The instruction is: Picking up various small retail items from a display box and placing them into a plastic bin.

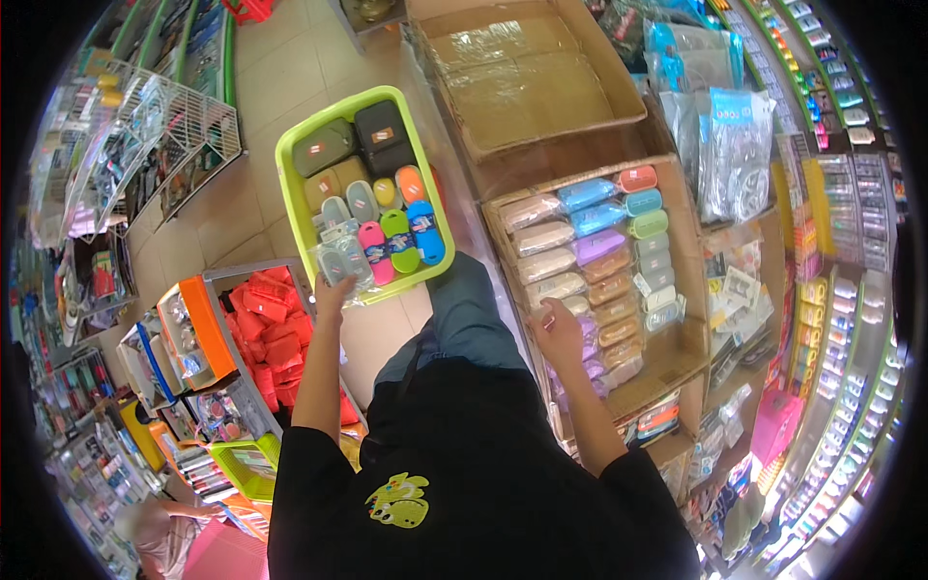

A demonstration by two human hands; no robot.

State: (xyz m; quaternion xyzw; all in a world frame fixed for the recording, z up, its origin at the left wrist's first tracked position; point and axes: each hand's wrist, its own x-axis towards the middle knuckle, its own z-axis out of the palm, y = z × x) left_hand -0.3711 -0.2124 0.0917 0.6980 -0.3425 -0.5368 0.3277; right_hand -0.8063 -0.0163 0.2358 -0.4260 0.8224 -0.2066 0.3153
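Observation:
My left hand (333, 291) grips a plastic-wrapped grey case (344, 262) at the near left corner of a lime-green plastic basket (286, 196). In the basket lie pink (375, 250), green (399, 241) and blue (426, 232) oblong cases with dark paper bands. Behind them are smaller oval cases, a tan pouch (336, 183), a grey-green pouch (323, 147) and black pouches (382, 135). My right hand (557, 330), fingers curled, is over the left side of a cardboard box (670, 355) holding rows of wrapped oblong cases (607, 264). Whether it holds anything is unclear.
A larger cardboard box (529, 80) lies beyond the case box. Red packets (272, 319) fill a bin on the left. Wire racks (196, 119) and stocked shelves (844, 348) flank the tiled aisle (279, 72). Another person (163, 536) is at lower left.

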